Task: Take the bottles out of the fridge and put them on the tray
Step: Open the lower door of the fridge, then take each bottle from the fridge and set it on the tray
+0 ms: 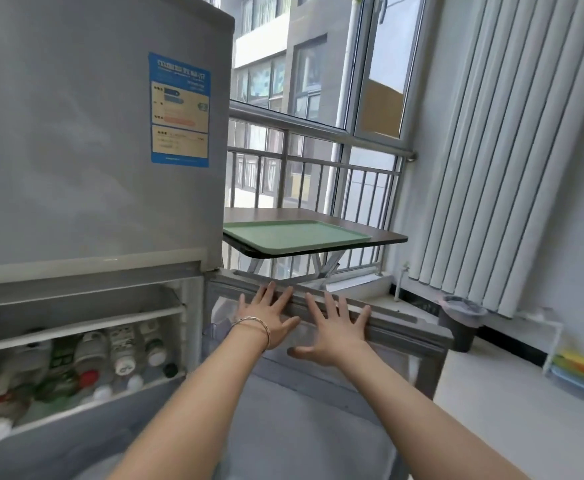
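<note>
Both hands, left [270, 315] and right [332, 327], fingers spread flat on the fridge door [380, 327]; blurred, white-capped bottles [76, 368] inside.

We counted two hands, the left hand [270, 320] and right hand [335, 329], one bracelet [254, 322], one tray [294, 235] beyond them, and about ten blurred bottles [76, 368] to their left.

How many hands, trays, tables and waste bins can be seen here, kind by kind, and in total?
Hands: 2 (left hand, right hand)
Green tray: 1
Table: 1
Waste bin: 1
Total: 5
</note>
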Available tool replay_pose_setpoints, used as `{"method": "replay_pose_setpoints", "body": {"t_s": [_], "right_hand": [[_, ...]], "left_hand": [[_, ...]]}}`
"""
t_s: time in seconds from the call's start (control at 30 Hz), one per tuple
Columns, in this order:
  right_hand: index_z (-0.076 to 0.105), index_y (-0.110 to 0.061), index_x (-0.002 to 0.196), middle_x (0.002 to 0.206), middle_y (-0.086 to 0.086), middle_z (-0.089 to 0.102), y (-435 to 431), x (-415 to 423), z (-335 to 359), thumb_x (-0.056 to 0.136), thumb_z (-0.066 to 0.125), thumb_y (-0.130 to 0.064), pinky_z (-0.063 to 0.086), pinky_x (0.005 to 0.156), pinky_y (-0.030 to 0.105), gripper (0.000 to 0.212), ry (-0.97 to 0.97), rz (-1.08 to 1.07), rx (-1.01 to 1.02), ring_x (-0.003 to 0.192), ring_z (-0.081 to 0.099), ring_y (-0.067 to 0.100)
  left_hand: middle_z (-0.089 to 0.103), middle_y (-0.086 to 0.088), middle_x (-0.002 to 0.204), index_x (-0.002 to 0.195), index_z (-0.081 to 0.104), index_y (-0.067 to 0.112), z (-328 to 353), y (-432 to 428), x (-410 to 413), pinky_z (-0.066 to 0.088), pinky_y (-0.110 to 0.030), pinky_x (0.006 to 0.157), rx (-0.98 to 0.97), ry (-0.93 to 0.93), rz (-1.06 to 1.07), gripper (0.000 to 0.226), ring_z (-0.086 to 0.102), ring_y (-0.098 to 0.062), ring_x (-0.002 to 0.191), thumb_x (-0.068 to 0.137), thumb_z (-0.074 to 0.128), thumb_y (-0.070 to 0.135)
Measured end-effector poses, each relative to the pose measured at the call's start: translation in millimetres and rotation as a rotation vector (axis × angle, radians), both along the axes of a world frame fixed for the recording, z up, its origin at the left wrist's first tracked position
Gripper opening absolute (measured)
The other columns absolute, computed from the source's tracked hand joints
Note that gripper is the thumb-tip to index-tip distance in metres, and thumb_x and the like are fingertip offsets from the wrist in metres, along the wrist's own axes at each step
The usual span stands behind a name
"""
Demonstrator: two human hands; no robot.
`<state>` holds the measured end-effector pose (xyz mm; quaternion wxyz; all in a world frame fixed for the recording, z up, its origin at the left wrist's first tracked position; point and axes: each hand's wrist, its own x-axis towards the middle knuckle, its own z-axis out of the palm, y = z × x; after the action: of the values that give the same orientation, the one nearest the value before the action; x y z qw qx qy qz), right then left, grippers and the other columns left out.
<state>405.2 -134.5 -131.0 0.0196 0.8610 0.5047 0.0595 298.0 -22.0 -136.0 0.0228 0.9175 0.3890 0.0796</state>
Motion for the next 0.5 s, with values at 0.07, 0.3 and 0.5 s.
{"method": "replay_pose_setpoints", "body": {"t_s": [0.07, 0.3, 0.5], "right_hand": [[-0.017, -0.038, 0.151, 0.163, 0.004, -0.019, 2, 8, -2, 0.070, 0.045, -0.084, -0.009, 0.108, 0.073, 0.112, -0.002, 0.002, 0.002, 0.149, -0.019, 0.030], [-0.013, -0.039, 0.152, 0.163, 0.003, -0.017, 6, 18, -3, 0.070, 0.040, -0.086, -0.009, 0.109, 0.071, 0.108, 0.039, -0.012, 0.013, 0.150, -0.016, 0.031], [0.057, -0.013, 0.081, 0.084, 0.007, 0.058, 23, -20, 21, 0.078, 0.064, -0.015, 0.041, 0.083, 0.039, 0.007, -0.178, 0.240, 0.729, 0.086, 0.058, 0.028]], "left_hand": [[-0.012, 0.002, 0.163, 0.151, -0.008, 0.043, -1, 3, 5, -0.005, -0.054, 0.120, -0.005, 0.017, 0.000, 0.072, -0.007, -0.020, 0.151, 0.090, 0.023, 0.068], [-0.011, 0.003, 0.163, 0.151, -0.008, 0.043, -3, 7, 8, -0.004, -0.055, 0.120, -0.010, 0.004, -0.041, 0.074, -0.007, -0.020, 0.151, 0.090, 0.026, 0.068], [0.057, -0.004, 0.129, 0.123, 0.050, 0.019, 4, 13, -26, 0.040, -0.037, 0.096, 0.322, -0.291, 0.006, 0.036, 0.051, -0.024, 0.121, 0.095, 0.041, 0.039]]}}
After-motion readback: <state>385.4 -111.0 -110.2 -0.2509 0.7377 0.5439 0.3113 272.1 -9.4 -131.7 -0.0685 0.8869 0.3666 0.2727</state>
